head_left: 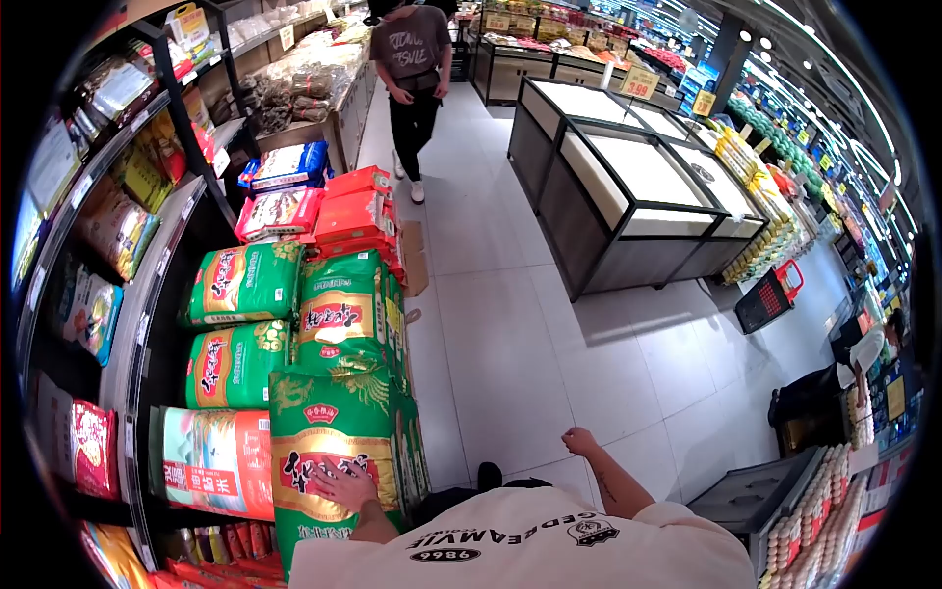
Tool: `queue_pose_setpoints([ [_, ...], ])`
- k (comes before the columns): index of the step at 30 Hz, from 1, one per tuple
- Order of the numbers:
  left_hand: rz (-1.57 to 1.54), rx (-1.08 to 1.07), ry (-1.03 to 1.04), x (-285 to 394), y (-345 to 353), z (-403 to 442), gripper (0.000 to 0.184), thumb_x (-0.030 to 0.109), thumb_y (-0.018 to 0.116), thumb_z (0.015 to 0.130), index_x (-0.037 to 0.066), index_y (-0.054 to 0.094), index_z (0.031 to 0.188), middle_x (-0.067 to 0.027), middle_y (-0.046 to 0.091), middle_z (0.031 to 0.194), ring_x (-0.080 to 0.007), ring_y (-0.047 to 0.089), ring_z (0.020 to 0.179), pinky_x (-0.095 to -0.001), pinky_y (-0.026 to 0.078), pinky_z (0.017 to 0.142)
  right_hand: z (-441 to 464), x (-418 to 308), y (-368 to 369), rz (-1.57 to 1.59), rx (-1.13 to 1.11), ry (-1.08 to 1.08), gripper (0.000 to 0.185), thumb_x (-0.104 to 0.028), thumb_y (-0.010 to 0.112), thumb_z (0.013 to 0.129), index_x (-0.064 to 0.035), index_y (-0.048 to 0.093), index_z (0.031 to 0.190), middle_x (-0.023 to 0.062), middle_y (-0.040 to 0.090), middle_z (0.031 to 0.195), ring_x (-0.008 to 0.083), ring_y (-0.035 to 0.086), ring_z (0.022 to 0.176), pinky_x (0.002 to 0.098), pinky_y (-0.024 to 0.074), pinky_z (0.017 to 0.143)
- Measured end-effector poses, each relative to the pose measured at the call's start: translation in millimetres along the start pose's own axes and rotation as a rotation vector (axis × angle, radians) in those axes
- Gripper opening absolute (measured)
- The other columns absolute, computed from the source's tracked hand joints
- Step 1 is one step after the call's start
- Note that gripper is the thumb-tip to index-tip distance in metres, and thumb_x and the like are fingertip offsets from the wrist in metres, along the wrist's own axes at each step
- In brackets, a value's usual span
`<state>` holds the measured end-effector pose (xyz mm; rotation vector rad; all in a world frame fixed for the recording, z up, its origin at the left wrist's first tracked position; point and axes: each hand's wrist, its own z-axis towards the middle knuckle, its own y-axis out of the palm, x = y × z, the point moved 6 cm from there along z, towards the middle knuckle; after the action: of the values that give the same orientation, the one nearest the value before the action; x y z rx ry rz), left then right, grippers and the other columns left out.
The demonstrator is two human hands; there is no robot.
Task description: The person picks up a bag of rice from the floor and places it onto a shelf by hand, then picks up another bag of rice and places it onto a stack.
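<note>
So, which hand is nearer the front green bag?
Left: the left hand rests on the front green bag; the right hand is off to the bag's right, apart from it.

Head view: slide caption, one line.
Left hand flat on a green sack beside store shelves; right hand out over the aisle floor.

Bright overhead lighting, black-edged fisheye distortion

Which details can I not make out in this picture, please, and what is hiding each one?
All in the head view:
- Left hand: its palm is hidden by its own back, against the green bag under it.
- Right hand: too small to tell how far it is closed.
- Green bag's near end: partly covered by the pale shirt.
- Shelf tags: too small to read.
</note>
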<state>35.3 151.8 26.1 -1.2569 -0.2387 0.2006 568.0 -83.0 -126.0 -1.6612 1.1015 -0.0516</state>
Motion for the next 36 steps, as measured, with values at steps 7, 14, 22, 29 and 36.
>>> queue_pose_setpoints([
  [7,-0.092,0.079,0.007,-9,2,-7,0.055,0.034,0.047,0.083,0.009,0.037,0.131,-0.0147,0.025,0.14,-0.0335,0.02,0.13,-0.0515,0.013,0.105,-46,76,0,-0.252,-0.221,0.039,0.032,-0.031,0.048,0.077,-0.0046,0.062,0.064,0.0106,0.062,0.059,0.0203,0.059,0.049,0.0338,0.0505,0.056],
  [14,-0.24,-0.011,0.375,-62,-23,-62,0.052,0.023,0.05,0.076,0.008,0.042,0.125,-0.0148,0.034,0.135,-0.0329,0.026,0.128,-0.0494,0.017,0.105,-33,44,23,-0.465,-0.187,-0.437,0.024,-0.022,0.053,0.078,-0.0009,0.063,0.077,0.0122,0.062,0.07,0.0218,0.063,0.065,0.0335,0.0512,0.059],
  [22,-0.293,-0.174,0.204,-148,-39,-228,0.059,0.02,0.054,0.074,0.012,0.037,0.13,-0.009,0.026,0.14,-0.0303,0.017,0.132,-0.0489,0.014,0.106,-123,-105,98,-0.157,-0.654,-0.381,0.028,-0.023,0.053,0.082,0.0006,0.06,0.095,0.0116,0.063,0.078,0.0178,0.062,0.062,0.0281,0.0493,0.056],
  [29,-0.397,-0.33,-0.376,-241,-33,-424,0.056,0.015,0.057,0.069,0.011,0.043,0.123,-0.0142,0.039,0.129,-0.0328,0.036,0.119,-0.0487,0.033,0.096,-145,-197,186,-0.621,-0.76,-1.078,0.023,-0.021,0.052,0.083,-0.0021,0.06,0.092,0.0111,0.062,0.071,0.019,0.062,0.062,0.0304,0.048,0.059],
  [36,-0.412,-0.5,-1.611,-361,-51,-764,0.036,0.03,0.052,0.076,0.002,0.056,0.099,-0.0213,0.059,0.1,-0.0378,0.055,0.095,-0.0446,0.045,0.083,-310,-359,283,-0.473,-0.859,-1.557,0.021,-0.021,0.052,0.084,-0.002,0.06,0.091,0.0097,0.061,0.067,0.0196,0.06,0.063,0.0299,0.046,0.058],
])
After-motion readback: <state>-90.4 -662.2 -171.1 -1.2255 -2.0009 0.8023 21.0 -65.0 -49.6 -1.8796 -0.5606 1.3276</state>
